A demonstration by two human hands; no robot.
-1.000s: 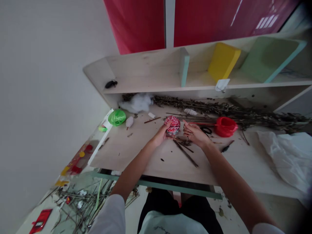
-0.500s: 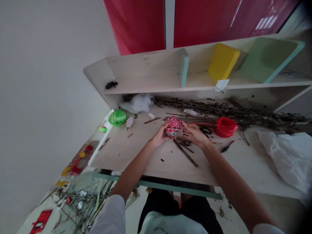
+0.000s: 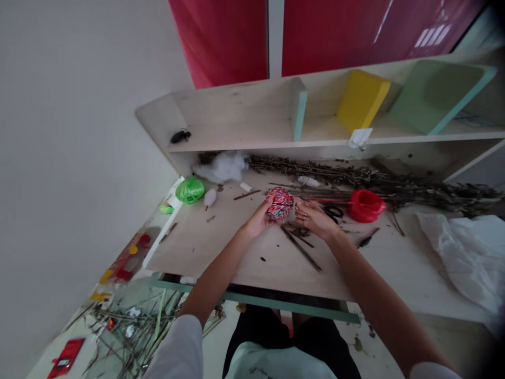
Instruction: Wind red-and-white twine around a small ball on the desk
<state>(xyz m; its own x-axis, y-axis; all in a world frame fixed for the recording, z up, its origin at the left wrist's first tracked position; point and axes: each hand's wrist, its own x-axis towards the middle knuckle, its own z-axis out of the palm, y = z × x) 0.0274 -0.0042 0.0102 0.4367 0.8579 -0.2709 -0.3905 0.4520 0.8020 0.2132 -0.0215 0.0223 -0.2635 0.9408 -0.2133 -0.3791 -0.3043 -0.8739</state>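
Red and white string ball is held between my two hands, over the middle of the table. My left hand is curved and holds the ball from the left and under side, with the fingers closed on it. My right hand is half open, and its fingertips press the right side of the ball. So both hands are grasping this one ball, and none is clenched into a fist. I cannot tell if the ball also touches the table.

On the table I count three rolls of string or plastic cord: the ball in my hands, one green roll to the left, and one red roll to the right. Near my right hand lies one pair of scissors with black handles, just beside the red roll. Under my hands lie some short brown twigs. Behind them is a long bunch of dry branches, and I cannot count these branches. There are two small white cotton pieces on the table, and one bigger lump of cotton near the shelf. One white plastic bag lies at the right end.
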